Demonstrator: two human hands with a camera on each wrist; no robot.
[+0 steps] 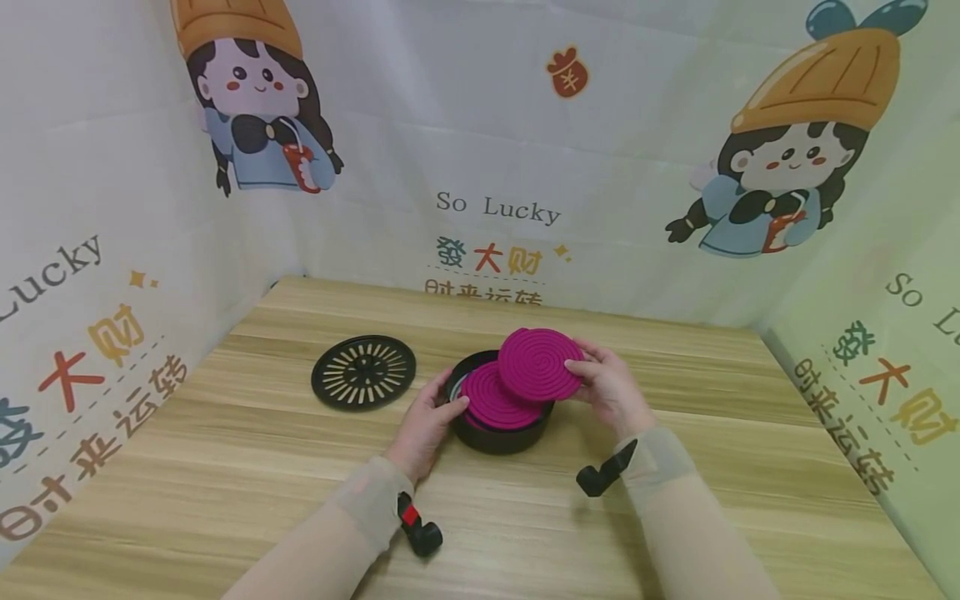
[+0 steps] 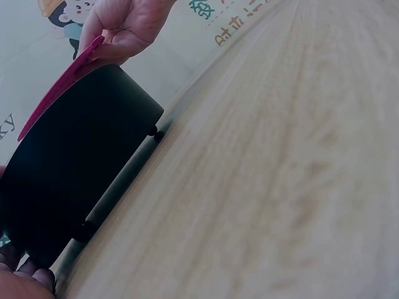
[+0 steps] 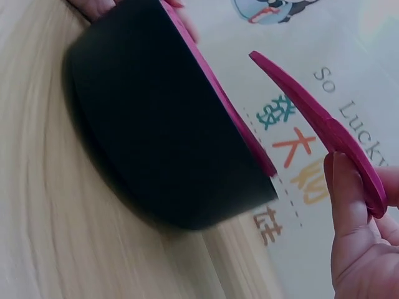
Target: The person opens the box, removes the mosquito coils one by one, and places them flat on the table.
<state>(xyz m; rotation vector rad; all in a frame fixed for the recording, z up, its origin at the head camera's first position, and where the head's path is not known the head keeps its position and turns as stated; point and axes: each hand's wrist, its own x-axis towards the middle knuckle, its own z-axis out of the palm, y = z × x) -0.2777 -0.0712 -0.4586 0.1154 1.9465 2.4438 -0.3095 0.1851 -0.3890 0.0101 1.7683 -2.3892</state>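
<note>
A magenta mosquito coil (image 1: 540, 364) is tilted above a round black holder (image 1: 501, 439), pinched at its right edge between the thumb and fingers of my right hand (image 1: 611, 390). In the right wrist view this coil (image 3: 312, 115) shows edge-on, apart from the holder. A second magenta coil (image 1: 495, 404) lies at the holder's mouth, partly covered by the raised one in the head view. My left hand (image 1: 423, 425) grips the holder's left side, its thumb over the rim beside the lower coil. The left wrist view shows small feet under the holder's dark wall (image 2: 81, 149).
A round black slotted lid (image 1: 365, 375) lies flat on the wooden table (image 1: 247, 450), left of the holder. Printed cloth (image 1: 637, 167) hangs behind the table and along both sides. Each wrist wears a strapped camera, the left one (image 1: 425, 537) close over the tabletop.
</note>
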